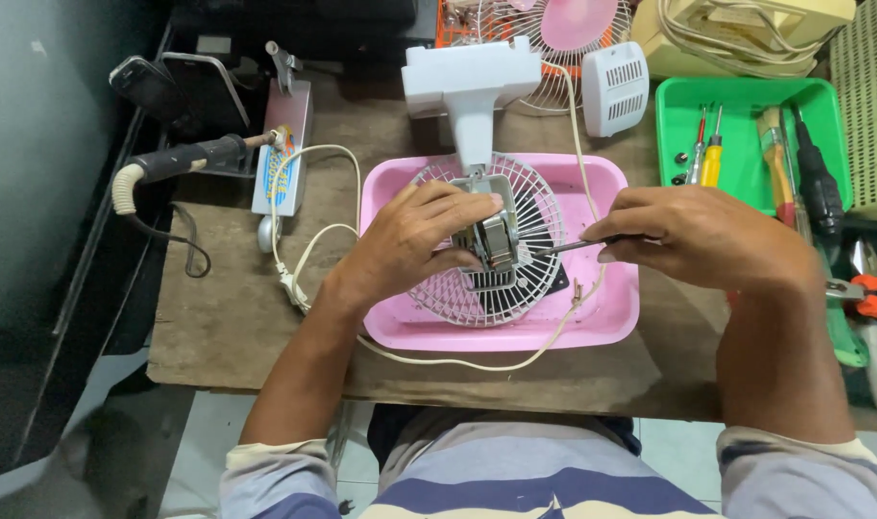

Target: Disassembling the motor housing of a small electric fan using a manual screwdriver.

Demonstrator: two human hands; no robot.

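Fingers of the left hand (pixel 414 245) wrap a small boxy metal fan motor (pixel 496 240), its grip pressed shut around the shiny steel laminations. That motor sits at the hub of a round white wire fan grille (pixel 530 288), which lies flat inside a shallow pink plastic tray (pixel 611 322) on the worn brown wooden bench (pixel 217 308). The white plastic fan stand (pixel 472 86), blocky at its base and narrowing to a neck, reaches from the far side down to the motor. The right hand (pixel 693 235) is curled, its grip pinching a thin dark metal tool (pixel 563 247) whose tip points at the motor's side; whether it touches is hard to tell. A cream-coloured power cord (pixel 313 240) loops over the bench and under the tray's near edge. Further right stands a green plastic tray (pixel 746 96) holding screwdrivers. A soldering iron (pixel 184 159) with a dark handle lies at the left.
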